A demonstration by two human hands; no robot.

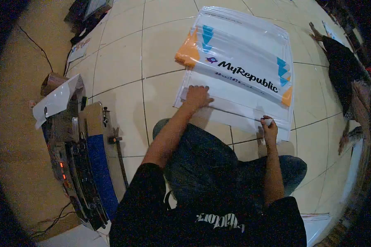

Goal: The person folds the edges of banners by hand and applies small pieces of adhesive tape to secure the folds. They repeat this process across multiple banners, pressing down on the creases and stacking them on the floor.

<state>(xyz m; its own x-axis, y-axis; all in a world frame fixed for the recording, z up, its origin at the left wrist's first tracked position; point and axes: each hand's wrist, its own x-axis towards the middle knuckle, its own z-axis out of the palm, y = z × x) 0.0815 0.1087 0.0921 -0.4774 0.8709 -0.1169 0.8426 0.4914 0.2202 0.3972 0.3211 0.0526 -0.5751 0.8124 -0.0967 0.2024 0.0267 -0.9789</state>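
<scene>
A white plastic banner (241, 55) printed "MyRepublic", with orange and blue triangles, is spread on the tiled floor in front of my crossed legs. Its printed part is folded over in a bulging roll, and the plain white underside (235, 96) shows nearest me. My left hand (198, 96) presses on this white part near its left edge, fingers spread and thumb pointing right. Close to the lower right corner, my right hand (269, 128) pinches a small white piece (268, 122) between thumb and fingers. A narrow strip (231, 113) runs along the banner's near edge between both hands.
At my left stands a long dark machine (72, 164) with red lit digits, a blue panel (99, 173) and a white sheet (57, 103) over its far end. Cables lie on the floor. Another person's dark-clothed limb (340, 61) is at the right, near the banner.
</scene>
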